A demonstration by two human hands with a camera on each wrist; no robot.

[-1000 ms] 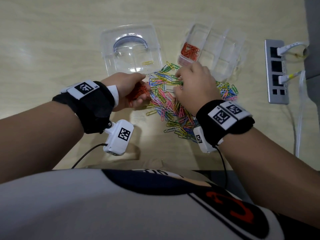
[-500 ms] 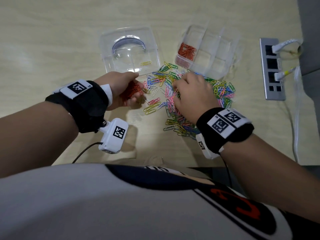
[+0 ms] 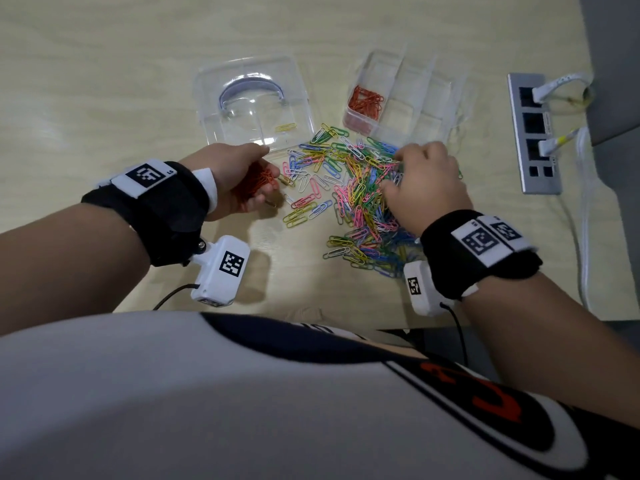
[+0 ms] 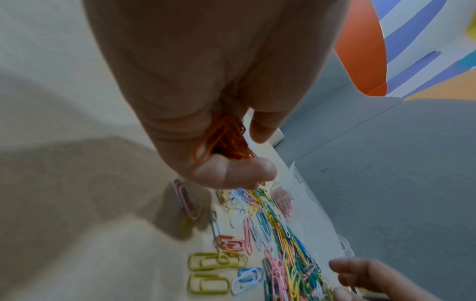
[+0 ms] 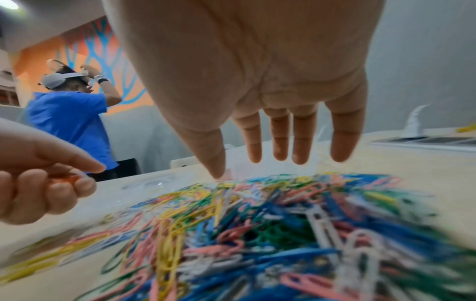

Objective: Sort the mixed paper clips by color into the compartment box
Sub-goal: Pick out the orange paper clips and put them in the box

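Mixed paper clips (image 3: 349, 188) heaped loose on the desk (image 3: 104, 81), just in front of the compartment box (image 3: 433, 109) and spilling toward the body; no shared long axis, lying every way. Right hand (image 3: 427, 188) directly over the far right part of the heap, clearly the nearer of the two; in the right wrist view fingers (image 5: 280, 142) straight and spread, tips pointing down at the clips, holding nothing. Left hand (image 3: 239, 181) at the heap's left edge, curled round a bunch of orange clips (image 3: 259, 180), thumb closing over them in the left wrist view.

Compartment box beyond the heap, up and slightly right of it, clear plastic with several cells. Nearest-left cell filled with orange clips (image 3: 365, 102); other cells apparently empty, though hard to tell through the plastic. Clear lid (image 3: 252, 105) to the left of the box, one yellow clip (image 3: 285, 127) on it.

Likely next: picking further orange out of the heap, or carrying the left handful across the heap to that orange cell.
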